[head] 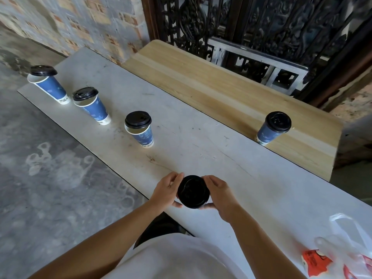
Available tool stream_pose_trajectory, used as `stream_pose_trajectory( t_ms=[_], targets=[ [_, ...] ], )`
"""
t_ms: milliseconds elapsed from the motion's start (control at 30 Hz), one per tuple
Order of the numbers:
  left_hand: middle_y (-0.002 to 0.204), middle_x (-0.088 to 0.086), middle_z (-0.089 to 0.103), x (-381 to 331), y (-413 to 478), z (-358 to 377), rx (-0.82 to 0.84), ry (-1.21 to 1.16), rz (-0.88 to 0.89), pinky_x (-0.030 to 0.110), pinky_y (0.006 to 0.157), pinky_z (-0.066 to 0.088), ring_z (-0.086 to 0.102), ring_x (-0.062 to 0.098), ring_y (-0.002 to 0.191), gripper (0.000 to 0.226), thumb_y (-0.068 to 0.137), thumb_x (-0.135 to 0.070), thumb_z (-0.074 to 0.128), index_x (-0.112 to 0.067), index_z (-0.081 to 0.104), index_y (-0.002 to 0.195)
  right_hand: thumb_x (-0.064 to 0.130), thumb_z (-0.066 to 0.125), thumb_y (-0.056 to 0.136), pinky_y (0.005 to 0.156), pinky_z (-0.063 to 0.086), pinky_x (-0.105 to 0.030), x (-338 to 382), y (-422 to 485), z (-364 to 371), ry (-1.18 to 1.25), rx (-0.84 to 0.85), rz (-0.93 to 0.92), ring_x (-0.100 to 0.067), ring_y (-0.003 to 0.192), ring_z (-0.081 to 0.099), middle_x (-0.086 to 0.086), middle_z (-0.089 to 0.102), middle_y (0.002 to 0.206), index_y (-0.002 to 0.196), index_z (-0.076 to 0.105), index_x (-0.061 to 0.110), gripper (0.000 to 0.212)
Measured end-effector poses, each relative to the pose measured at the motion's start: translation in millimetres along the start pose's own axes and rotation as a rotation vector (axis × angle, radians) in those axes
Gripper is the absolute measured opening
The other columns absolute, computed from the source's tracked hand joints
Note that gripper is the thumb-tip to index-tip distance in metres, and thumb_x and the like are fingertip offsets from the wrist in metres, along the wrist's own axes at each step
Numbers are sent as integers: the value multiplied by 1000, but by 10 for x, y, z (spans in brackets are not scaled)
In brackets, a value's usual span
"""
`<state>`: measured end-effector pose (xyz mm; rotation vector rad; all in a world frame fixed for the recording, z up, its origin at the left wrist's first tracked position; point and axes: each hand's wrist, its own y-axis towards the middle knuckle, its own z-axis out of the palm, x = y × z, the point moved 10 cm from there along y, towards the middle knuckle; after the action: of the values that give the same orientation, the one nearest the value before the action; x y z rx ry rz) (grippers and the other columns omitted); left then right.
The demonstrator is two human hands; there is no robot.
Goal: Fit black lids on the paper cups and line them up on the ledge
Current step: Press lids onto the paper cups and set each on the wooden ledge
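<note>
A pale, scuffed table (201, 141) runs beside a wooden ledge (211, 83), with a brick wall (80, 23) and dark ironwork (261, 23) behind and a concrete floor (50, 158) to the left. Both hands, left (168, 191) and right (219, 193), curl around a black lid (193, 191) at the table's near edge, the cup beneath hidden. Three loosely lidded cups (138, 128) stand on the table; one lidded cup (273, 127) stands on the ledge.

Head view, steeply down over table (201, 150)
</note>
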<state>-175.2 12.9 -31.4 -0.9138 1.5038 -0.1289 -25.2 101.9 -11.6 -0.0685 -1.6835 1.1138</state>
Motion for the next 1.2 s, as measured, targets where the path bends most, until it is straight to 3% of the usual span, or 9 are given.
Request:
stream_pose_trajectory(
  t_ms=[167,500,633,700,800,900,1033,1200],
  targets=[
    [107,8,60,-4,11,23,21,21,17,37,53,61,63,25,102,32,102,-42,49,-12,60,106,11,55,101,73,64,-48,10,27,2,-36,-2,-17,-14,89,67,-6,70,105,100,73,14,19],
    [103,8,63,-58,35,8,-21,103,147,22,53,57,64,20,100,30,104,-39,46,-13,61,103,21,53,101,63,64,-44,-81,63,-96,-96,-161,-115,-13,83,72,6,73,99,97,74,24,21],
    [98,5,62,-27,46,10,-44,104,155,33,58,62,64,22,101,29,104,-39,45,-16,61,97,19,52,101,51,60,-31,-67,29,-107,-72,-219,-181,-17,94,70,-1,72,102,99,73,20,21],
    [98,6,60,-19,51,20,-19,44,126,43,59,63,63,23,101,30,103,-40,47,-14,61,97,23,56,101,57,64,-40,-125,39,-117,10,-211,-137,-18,99,68,0,71,104,99,74,20,18],
    [102,8,59,-18,54,41,22,-5,70,39,56,61,62,25,103,28,102,-39,51,-14,61,98,36,62,99,73,64,-48,-335,30,-103,174,-149,33,-22,101,67,-6,69,109,102,73,17,23],
    [106,7,61,-50,35,43,13,-20,46,36,53,60,62,26,105,20,101,-38,55,-21,63,94,35,58,101,87,60,-41,-478,-19,-47,319,-91,73,-28,107,69,-9,71,117,107,72,13,28],
    [105,8,64,-71,-33,71,-16,34,91,19,53,56,66,32,104,12,102,-25,57,-29,58,90,36,58,101,101,53,-39,-478,-115,13,385,-20,23,-24,114,67,-3,73,117,114,73,17,28],
    [108,7,62,3,-152,91,-119,17,104,20,47,54,61,22,103,18,106,-27,46,-21,60,97,37,53,103,103,50,-38,-405,-171,31,343,4,-50,-19,114,68,1,77,107,112,74,18,30]
  ],
)
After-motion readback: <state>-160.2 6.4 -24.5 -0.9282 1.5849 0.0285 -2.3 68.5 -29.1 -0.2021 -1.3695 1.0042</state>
